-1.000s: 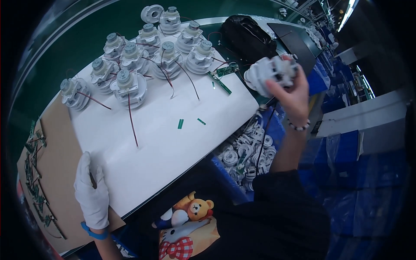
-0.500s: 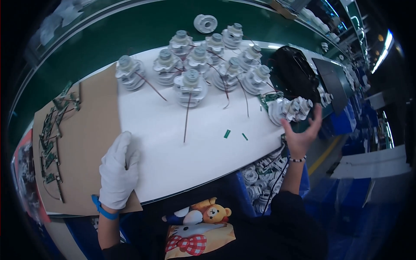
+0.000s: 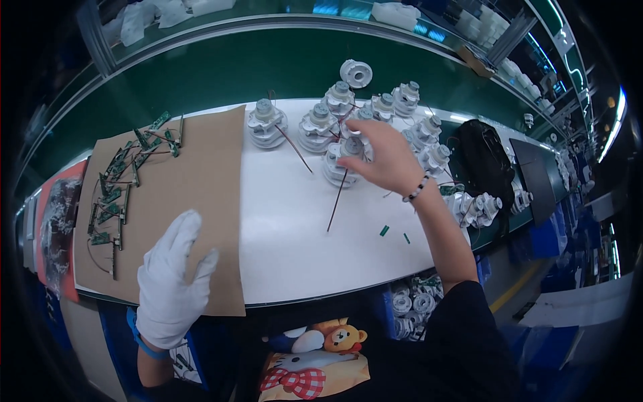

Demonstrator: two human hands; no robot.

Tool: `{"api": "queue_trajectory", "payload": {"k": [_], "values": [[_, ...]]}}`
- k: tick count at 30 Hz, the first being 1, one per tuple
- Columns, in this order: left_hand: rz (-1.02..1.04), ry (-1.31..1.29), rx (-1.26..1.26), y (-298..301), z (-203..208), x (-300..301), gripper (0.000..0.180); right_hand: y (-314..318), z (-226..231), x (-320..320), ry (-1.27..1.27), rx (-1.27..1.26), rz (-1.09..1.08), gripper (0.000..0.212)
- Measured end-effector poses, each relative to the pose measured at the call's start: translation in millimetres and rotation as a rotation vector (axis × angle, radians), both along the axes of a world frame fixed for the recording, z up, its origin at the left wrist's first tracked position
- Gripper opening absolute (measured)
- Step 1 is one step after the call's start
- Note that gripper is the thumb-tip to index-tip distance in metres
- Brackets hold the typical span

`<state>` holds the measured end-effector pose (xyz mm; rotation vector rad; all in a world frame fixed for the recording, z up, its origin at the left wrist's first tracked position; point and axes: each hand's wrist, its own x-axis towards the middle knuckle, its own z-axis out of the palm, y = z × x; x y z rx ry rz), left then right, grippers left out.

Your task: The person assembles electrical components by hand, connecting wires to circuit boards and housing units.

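Note:
My bare right hand [image 3: 385,157] reaches over the white sheet, thumb and fingers apart around the grey top of a white round motor-like unit [image 3: 337,171]. Whether it touches the unit I cannot tell; a dark wire runs from the unit toward me. Behind it stand several similar units, including one with a brown wire [image 3: 266,127] at the left end of the group. My left hand [image 3: 173,285], in a white glove, hovers over the near part of a brown cardboard sheet [image 3: 194,174]. It holds nothing, thumb spread from the fingers.
Green circuit boards with wires [image 3: 124,167] lie along the cardboard's left side. Two small green pieces [image 3: 384,230] rest on the white sheet. At the right are more white units [image 3: 477,209] and a black bag [image 3: 483,149]. Below the table edge, a blue bin [image 3: 390,311] holds white parts.
My right hand has moved left from the white units at the right edge to the unit in the middle. My left thumb has spread from the fingers. The view has shifted left.

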<state>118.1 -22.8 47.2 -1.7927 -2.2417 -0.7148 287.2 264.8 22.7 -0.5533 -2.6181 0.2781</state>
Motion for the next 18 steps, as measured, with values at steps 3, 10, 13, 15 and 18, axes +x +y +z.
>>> {"api": "queue_trajectory", "payload": {"k": [3,10,13,15,18], "values": [[0.095,-0.075,-0.007,-15.6,-11.4,-17.1,0.042,37.9,41.9,-29.7,0.124,-0.092,-0.052,0.039],[0.13,-0.25,-0.023,4.3,-68.4,-38.1,0.035,208.5,3.9,-121.6,-0.512,0.051,-0.422,0.042],[0.173,-0.357,0.028,-5.0,-85.4,-38.9,0.032,213.8,-20.3,-137.8,-0.524,0.037,-0.428,0.038],[0.149,-0.361,0.085,-3.8,-89.4,-40.6,0.03,214.5,-15.5,-136.2,-0.531,0.065,-0.421,0.038],[0.16,-0.312,0.08,-0.6,-83.5,-40.0,0.03,201.5,0.8,-130.7,-0.462,0.003,-0.363,0.023]]}}
